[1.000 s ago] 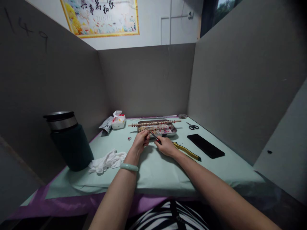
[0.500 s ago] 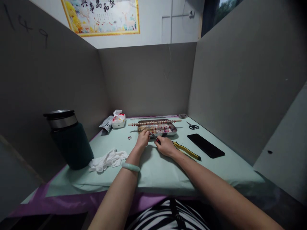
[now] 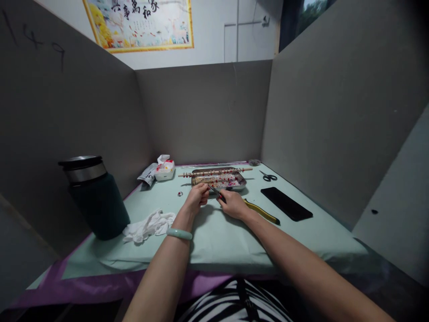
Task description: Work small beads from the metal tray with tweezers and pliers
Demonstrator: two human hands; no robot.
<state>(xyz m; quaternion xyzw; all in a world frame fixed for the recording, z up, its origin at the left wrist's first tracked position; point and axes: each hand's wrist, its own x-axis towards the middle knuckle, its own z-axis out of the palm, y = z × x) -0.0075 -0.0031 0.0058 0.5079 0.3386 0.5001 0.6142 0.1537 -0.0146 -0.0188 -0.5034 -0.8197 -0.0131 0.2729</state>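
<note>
My right hand (image 3: 233,204) is closed around small pliers (image 3: 218,193) with dark and red handles, their tip pointing left. Close to that tip, the fingers of my left hand (image 3: 197,198) are pinched together; whatever lies between them is too small to make out. Just beyond both hands sits a metal tray (image 3: 245,184) of gold, clear and red beads. Across its top rests a thin wooden stick (image 3: 218,171) strung with small beaded rings. One loose ring (image 3: 180,194) with a red bead lies left of my left hand.
Yellow-handled pliers (image 3: 264,213) lie beside my right forearm, with a black phone (image 3: 286,204) and scissors (image 3: 268,176) further right. A white cloth (image 3: 149,226), a dark green bottle (image 3: 97,201) and a tissue pack (image 3: 165,170) stand left. Grey partitions (image 3: 204,112) enclose the table.
My left hand has turned slightly, its curled fingers now showing more. The pliers in my right hand stay near its fingertips. The whole view has shifted a little.
</note>
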